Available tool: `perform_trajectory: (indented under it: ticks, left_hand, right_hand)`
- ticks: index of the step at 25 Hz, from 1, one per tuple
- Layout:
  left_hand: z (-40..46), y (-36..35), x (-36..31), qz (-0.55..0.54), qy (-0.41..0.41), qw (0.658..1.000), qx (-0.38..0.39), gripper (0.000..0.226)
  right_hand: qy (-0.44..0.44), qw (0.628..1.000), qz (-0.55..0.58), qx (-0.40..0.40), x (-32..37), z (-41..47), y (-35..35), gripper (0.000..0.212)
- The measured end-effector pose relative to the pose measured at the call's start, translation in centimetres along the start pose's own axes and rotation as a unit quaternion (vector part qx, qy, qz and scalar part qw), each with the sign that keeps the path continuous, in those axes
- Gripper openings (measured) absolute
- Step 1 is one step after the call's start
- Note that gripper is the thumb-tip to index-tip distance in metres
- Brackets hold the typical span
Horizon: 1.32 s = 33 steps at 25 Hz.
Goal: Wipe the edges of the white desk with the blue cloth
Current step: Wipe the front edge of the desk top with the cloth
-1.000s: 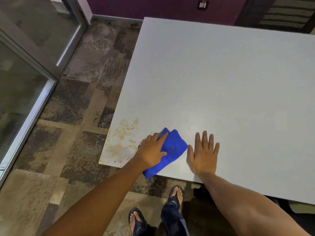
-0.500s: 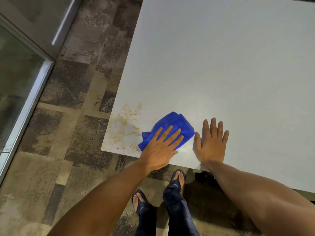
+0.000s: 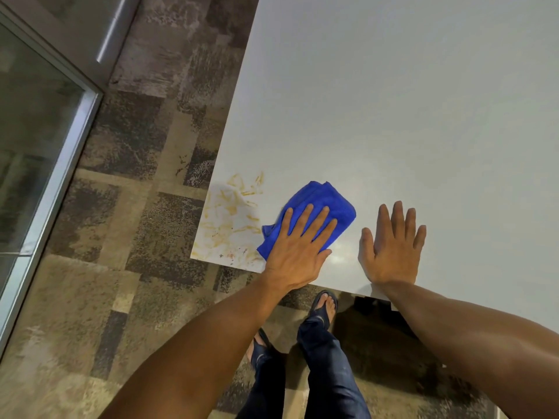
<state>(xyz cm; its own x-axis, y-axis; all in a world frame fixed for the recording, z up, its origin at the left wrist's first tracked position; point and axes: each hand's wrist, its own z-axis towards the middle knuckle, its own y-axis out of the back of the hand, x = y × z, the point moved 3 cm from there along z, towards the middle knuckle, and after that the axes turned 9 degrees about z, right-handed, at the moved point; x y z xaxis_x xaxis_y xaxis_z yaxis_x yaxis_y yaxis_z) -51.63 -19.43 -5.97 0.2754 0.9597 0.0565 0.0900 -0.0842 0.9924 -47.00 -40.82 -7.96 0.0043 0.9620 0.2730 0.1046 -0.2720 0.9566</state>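
The person stands at the near left corner of the plain white worktop (image 3: 393, 116), both arms reaching forward over its near edge. The crumpled bright blue microfibre cloth (image 3: 317, 204) lies flat on the worktop close to that corner, a little in from the near edge. The left hand (image 3: 298, 249) lies on top of the cloth, palm down, fingers spread and stretched out straight, pressing rather than gripping; the cloth sticks out beyond the fingertips and past the side of the hand towards the left edge. The right hand (image 3: 391, 249) rests flat on the bare worktop just beside the cloth, on its right, fingers splayed wide and holding nothing; a narrow strip of white surface separates it from the cloth. Between the cloth and the worktop's left edge, right at the corner, sits a patch of yellowish-brown smears (image 3: 230, 219), touching the cloth's left side. Below the near edge are sandalled feet (image 3: 325, 306) on mottled brown carpet (image 3: 136, 237).
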Motion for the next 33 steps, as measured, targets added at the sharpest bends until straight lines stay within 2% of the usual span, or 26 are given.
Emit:
perform_trajectory:
  ticks: [4, 12, 16, 23, 33]
  left_hand:
    - [1.9, 0.0, 2.6, -0.001, 0.072, 0.997, -0.007, 0.066]
    - [5.2, 0.6, 11.9, 0.008, 0.145, 0.989, -0.010, 0.067]
    - [4.8, 0.6, 15.4, 0.011, 0.195, 0.980, 0.017, 0.067]
    - [2.6, 0.6, 15.5, 0.011, 0.243, 0.969, 0.050, 0.063]
    - [-6.3, -0.5, 14.4, -0.024, 0.221, 0.973, 0.061, 0.065]
  right_hand:
    - [-0.001, 1.000, 0.005, 0.003, 0.2, 0.0, 0.4, 0.067]
    - [-0.001, 1.000, 0.008, 0.009, 0.5, -0.2, 0.9, 0.068]
    - [-0.001, 1.000, 0.011, 0.004, 0.7, -0.4, 1.0, 0.068]
    - [-0.001, 1.000, 0.012, 0.002, 0.6, -0.2, 0.9, 0.067]
    - [-0.003, 1.000, 0.020, 0.013, 0.4, -0.1, 0.7, 0.067]
